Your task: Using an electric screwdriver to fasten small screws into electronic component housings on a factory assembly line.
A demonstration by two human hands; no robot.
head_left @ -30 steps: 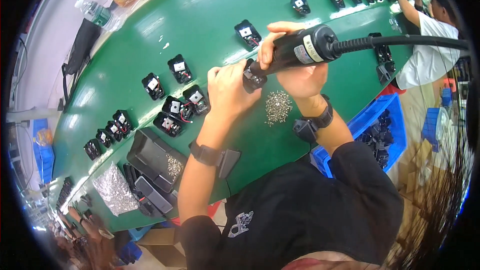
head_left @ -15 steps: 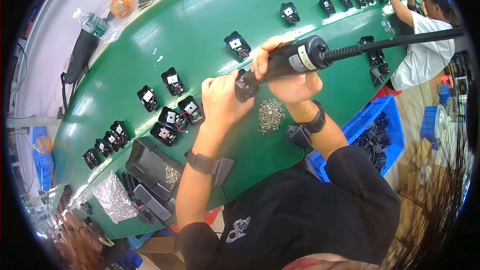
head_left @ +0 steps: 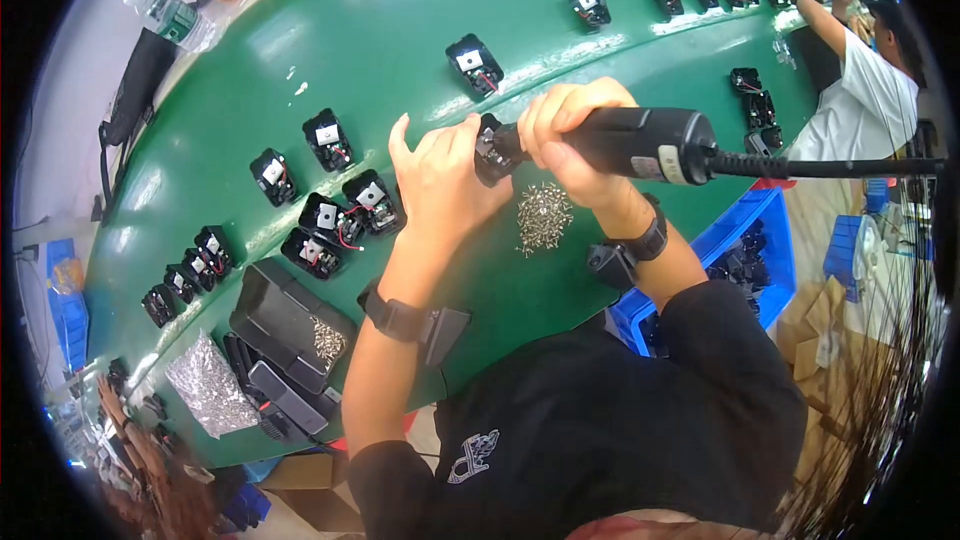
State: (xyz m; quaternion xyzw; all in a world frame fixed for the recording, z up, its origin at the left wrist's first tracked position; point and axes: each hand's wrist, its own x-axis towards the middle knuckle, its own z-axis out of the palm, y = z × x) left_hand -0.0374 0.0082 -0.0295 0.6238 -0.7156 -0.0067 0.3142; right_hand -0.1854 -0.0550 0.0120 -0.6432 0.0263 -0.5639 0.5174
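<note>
My left hand [head_left: 445,175] is closed around a small black plastic housing [head_left: 490,162], its forefinger raised. Wrapped round the front part of a black electric screwdriver [head_left: 645,132] is my right hand [head_left: 578,135]. The screwdriver lies nearly level, with its nose at the housing and its cable running off to the right. Its bit tip is hidden, so I cannot tell whether it touches a screw. Just below the hands, a pile of small silver screws [head_left: 543,220] lies on the green table [head_left: 500,300].
Several black housings with white plates and red wires stand left, including one [head_left: 272,177], and along the far side. A black tray [head_left: 290,315] with screws and a silver bag [head_left: 210,385] lie near left. A blue crate [head_left: 775,270] stands right. A co-worker [head_left: 850,90] works far right.
The screwdriver has swung from a slant to nearly level, its rear end moving right and nearer me. My right hand now grips it from above. The whole view has shifted slightly.
</note>
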